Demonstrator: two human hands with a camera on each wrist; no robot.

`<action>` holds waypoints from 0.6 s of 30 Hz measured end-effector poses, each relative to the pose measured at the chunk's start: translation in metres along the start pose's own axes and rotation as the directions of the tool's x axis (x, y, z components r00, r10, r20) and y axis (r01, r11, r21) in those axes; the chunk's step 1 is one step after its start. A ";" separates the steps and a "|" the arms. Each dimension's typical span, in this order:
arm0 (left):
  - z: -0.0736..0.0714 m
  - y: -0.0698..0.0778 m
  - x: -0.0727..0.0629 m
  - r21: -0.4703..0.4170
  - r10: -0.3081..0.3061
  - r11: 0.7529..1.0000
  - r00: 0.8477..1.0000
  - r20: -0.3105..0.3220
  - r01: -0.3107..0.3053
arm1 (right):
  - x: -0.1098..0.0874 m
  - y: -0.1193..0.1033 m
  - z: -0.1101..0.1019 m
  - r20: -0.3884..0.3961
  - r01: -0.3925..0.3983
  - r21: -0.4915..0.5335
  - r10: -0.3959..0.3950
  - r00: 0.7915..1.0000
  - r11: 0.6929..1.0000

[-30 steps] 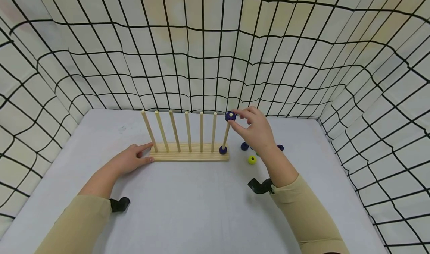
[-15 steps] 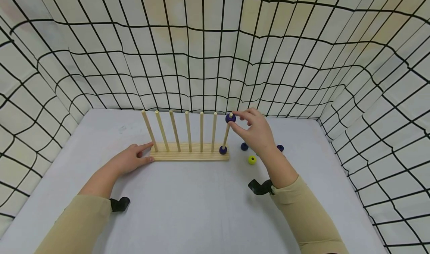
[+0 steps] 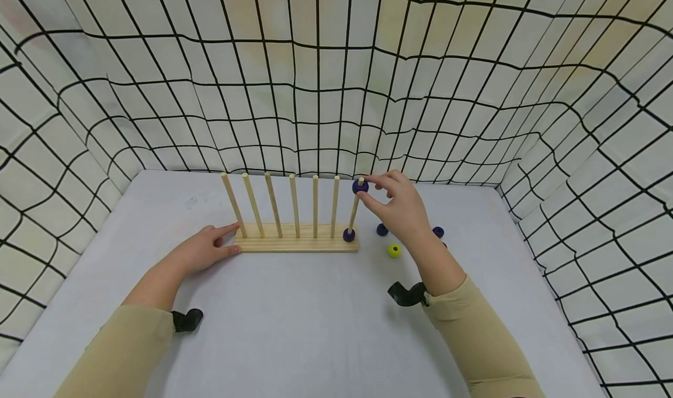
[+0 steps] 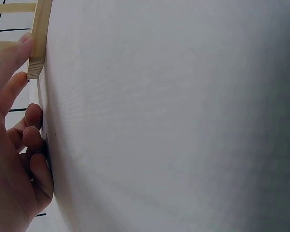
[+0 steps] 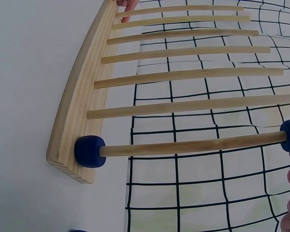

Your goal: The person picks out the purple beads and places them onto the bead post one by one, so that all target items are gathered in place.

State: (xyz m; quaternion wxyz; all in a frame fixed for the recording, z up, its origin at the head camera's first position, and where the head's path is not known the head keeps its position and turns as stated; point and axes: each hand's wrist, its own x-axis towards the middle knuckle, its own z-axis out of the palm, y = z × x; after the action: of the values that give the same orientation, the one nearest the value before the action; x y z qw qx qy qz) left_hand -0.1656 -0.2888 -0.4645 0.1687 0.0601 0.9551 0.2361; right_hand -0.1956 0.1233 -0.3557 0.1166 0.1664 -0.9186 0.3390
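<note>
A wooden peg rack with a row of upright pegs stands on the table. My left hand holds the rack's left end between thumb and index finger; in the left wrist view the thumb lies against the base. At the rightmost peg, my right hand pinches a dark blue bead near the top, and the peg's tip pokes through it. A second blue bead sits at the foot of that peg, also plain in the right wrist view as a blue bead.
Loose beads lie right of the rack: a yellow bead, a blue bead and another blue bead, partly behind my right forearm. Black netting over white cloth encloses the white table at back and sides.
The pinched blue bead has moved slightly down the rightmost peg, so more of the tip shows above it. My right hand has lowered a little with it; my left hand stays put.
</note>
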 end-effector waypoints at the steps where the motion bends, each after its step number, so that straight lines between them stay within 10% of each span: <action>1: 0.000 0.000 0.000 -0.002 0.000 1.000 1.000 0.001 0.000 | 0.000 0.000 0.000 0.001 0.001 0.000 -0.001 1.000 1.000; 18: 0.000 -0.001 0.000 -0.005 0.002 1.000 1.000 -0.005 -0.002 | -0.004 0.002 -0.001 -0.011 0.015 0.006 -0.015 1.000 1.000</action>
State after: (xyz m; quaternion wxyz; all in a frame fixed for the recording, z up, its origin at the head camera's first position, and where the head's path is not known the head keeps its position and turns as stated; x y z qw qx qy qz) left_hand -0.1656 -0.2892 -0.4648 0.1664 0.0602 0.9548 0.2389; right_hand -0.1928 0.1258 -0.3571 0.1238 0.1718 -0.9157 0.3416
